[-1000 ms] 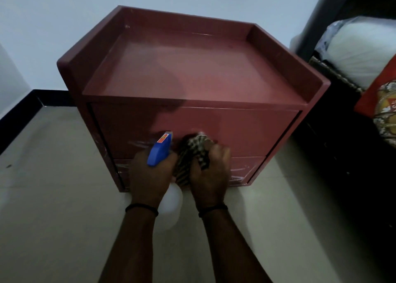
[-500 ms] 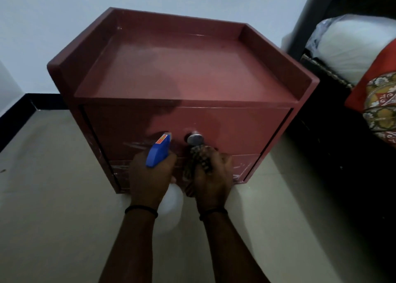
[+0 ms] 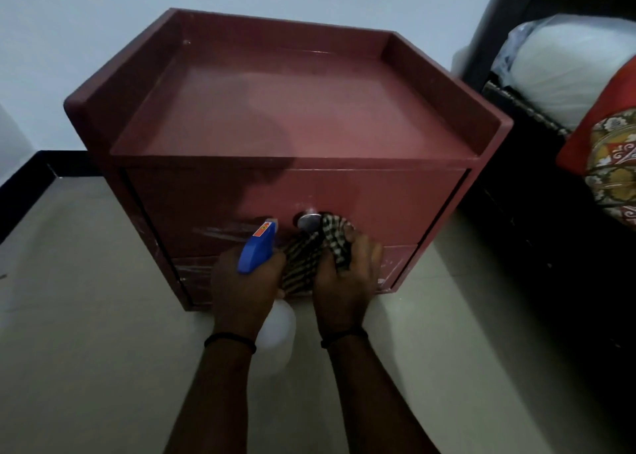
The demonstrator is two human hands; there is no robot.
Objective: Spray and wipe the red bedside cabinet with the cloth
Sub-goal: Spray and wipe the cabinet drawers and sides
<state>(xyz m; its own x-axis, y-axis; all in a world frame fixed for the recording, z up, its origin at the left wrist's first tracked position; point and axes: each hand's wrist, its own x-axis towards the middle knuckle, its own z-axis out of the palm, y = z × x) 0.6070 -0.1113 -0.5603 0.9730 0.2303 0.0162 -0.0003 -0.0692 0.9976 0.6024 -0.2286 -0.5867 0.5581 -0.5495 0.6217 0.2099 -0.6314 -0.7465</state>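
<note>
Checked cloth [image 3: 321,250], bunched in the right hand [image 3: 347,281], rubs the red bedside cabinet [image 3: 292,116] drawer front beside its metal knob [image 3: 308,221], while the left hand [image 3: 246,281] grips the spray bottle [image 3: 258,247] ready nearby.

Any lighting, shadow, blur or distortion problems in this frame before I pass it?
Head view: dim, bluish light; a shadow crosses the cabinet top and drawer front; wide-angle bows its edges; the right hand and cloth look slightly smeared; the knob shows a glint; the far right is nearly black.
</note>
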